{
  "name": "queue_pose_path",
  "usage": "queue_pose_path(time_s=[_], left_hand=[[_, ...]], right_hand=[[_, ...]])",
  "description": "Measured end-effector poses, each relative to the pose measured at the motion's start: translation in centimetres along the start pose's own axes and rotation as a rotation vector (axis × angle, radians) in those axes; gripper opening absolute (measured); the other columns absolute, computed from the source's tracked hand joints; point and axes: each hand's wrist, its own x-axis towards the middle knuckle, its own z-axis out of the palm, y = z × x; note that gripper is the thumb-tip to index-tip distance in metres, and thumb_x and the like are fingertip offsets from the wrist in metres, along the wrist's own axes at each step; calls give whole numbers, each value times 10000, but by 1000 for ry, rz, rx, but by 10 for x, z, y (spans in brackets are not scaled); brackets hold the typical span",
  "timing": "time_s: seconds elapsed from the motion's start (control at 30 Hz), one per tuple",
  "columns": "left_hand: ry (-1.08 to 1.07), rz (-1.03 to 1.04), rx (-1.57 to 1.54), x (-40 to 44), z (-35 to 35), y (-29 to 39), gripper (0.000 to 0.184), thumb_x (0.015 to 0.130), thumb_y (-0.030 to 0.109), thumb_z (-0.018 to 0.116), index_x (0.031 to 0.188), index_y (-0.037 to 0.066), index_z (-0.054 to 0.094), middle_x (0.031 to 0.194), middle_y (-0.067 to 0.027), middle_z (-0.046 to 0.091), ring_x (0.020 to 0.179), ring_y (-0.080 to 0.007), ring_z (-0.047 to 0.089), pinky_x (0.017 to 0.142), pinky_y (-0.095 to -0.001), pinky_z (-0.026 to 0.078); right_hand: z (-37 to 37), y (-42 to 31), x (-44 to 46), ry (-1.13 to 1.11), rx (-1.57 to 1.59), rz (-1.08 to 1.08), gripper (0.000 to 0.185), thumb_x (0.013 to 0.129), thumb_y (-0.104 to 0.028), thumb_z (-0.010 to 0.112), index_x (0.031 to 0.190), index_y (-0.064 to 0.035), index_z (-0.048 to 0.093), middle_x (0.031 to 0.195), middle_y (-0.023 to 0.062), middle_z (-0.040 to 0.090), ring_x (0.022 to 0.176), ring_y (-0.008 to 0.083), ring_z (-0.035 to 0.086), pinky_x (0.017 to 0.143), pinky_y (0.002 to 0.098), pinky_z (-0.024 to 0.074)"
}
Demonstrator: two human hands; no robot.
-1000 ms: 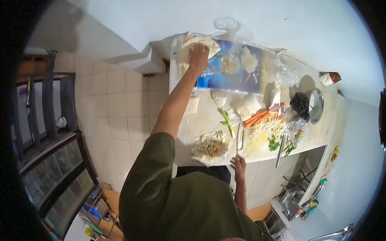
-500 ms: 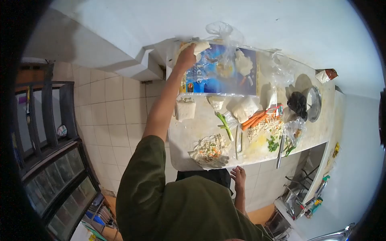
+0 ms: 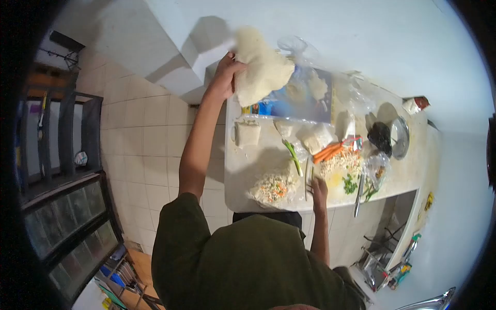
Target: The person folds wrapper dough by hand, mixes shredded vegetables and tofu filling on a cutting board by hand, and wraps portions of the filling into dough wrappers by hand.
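Observation:
My left hand [image 3: 226,77] is closed on the edge of a pale, floppy wrapper sheet [image 3: 261,70], lifted above the far left end of the table. Under it lies a blue printed plastic sheet [image 3: 302,106], partly covered. My right hand [image 3: 319,191] reaches over the table's near edge with its fingers extended, close to a thin stick-like utensil [image 3: 307,181]; whether they touch I cannot tell. Left of it, a heap of shredded vegetables [image 3: 275,188] with orange bits sits on another pale wrapper. A green onion stalk [image 3: 293,156] lies just beyond.
Carrots [image 3: 328,152], chopped white shreds [image 3: 338,166], green herbs [image 3: 351,183] and a knife [image 3: 359,196] lie to the right. A folded white block [image 3: 249,134] is at left. Farther right are a black bag [image 3: 380,137] and a metal bowl [image 3: 400,137]. A wall borders the far side.
My left hand has lifted the wrapper sheet off the plastic, and it now hangs larger in view. My right hand has moved from below the near edge to over the table.

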Motion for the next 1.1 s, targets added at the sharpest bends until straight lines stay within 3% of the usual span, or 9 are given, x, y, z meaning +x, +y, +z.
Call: queue_pose_path(time_s=[0.1, 0.2, 0.27, 0.53, 0.67, 0.73, 0.83, 0.9, 1.1], left_hand=[[-88, -29, -206, -67, 51, 10, 661, 805, 69, 572, 1440, -11, 408, 1268, -134, 619, 1112, -236, 663, 914, -371, 583], [-193, -54, -431, -122, 90, -18, 684, 810, 88, 556, 1469, -3, 398, 1304, -144, 614, 1128, -231, 662, 968, -368, 565], [-198, -138, -372, -152, 110, -39, 676, 807, 73, 562, 1461, -5, 408, 1297, -143, 622, 1128, -233, 665, 975, -369, 560], [-38, -212, 157, -233, 151, -95, 589, 851, 12, 615, 1413, 19, 441, 1251, -162, 623, 1151, -272, 640, 971, -369, 510], [-91, -23, 815, -264, 185, -103, 569, 899, 194, 676, 1388, 6, 455, 1201, -259, 542, 1135, -435, 580, 974, -487, 469], [-110, 143, 1088, -276, 218, -102, 587, 902, 266, 699, 1366, -14, 472, 1190, -256, 548, 1123, -437, 571, 957, -498, 465], [-129, 257, 1497, -286, 268, -100, 711, 883, 431, 759, 1342, -48, 502, 1225, -241, 540, 1165, -415, 525, 988, -502, 437], [-171, 313, 1654, -290, 297, -112, 792, 873, 475, 751, 1375, -73, 478, 1292, -265, 509, 1177, -423, 494, 995, -524, 410], [-356, 587, 1400, -330, 396, -160, 762, 803, 381, 844, 1404, 30, 534, 1418, -192, 510, 1308, -390, 480, 1095, -519, 369]], right_hand=[[51, -48, 43, -256, 372, 16, 407, 1047, -341, 576, 1334, -52, 576, 1170, 104, 654, 1028, 207, 658, 904, 347, 535], [109, -124, 46, -655, 554, 103, 493, 1070, -388, 496, 1466, -95, 471, 1350, 114, 606, 1253, 255, 589, 1017, 399, 495], [130, -135, 23, -619, 737, -45, 593, 1054, -369, 510, 1560, -99, 362, 1525, 103, 492, 1398, 265, 463, 1185, 427, 359], [93, -112, -15, -661, 1169, 40, 570, 1070, -355, 465, 1550, -67, 360, 1523, 135, 482, 1382, 282, 482, 1163, 432, 396], [64, -95, -36, -709, 1249, 19, 560, 1078, -348, 442, 1545, -50, 359, 1521, 151, 478, 1374, 291, 492, 1152, 435, 415], [48, -89, -41, -792, 1204, -120, 562, 1073, -348, 455, 1547, -59, 361, 1520, 152, 478, 1376, 283, 485, 1139, 398, 428], [5, -81, -63, -586, 1085, -244, 555, 1083, -360, 427, 1541, -54, 364, 1499, 152, 493, 1352, 278, 509, 1115, 381, 455], [-27, -62, -71, -643, 1344, -110, 514, 1076, -343, 463, 1506, -65, 419, 1443, 138, 541, 1272, 266, 571, 1062, 383, 502], [-101, -40, -66, -707, 1613, -136, 488, 1067, -366, 487, 1458, -73, 479, 1377, 122, 596, 1200, 251, 621, 1015, 380, 537]])
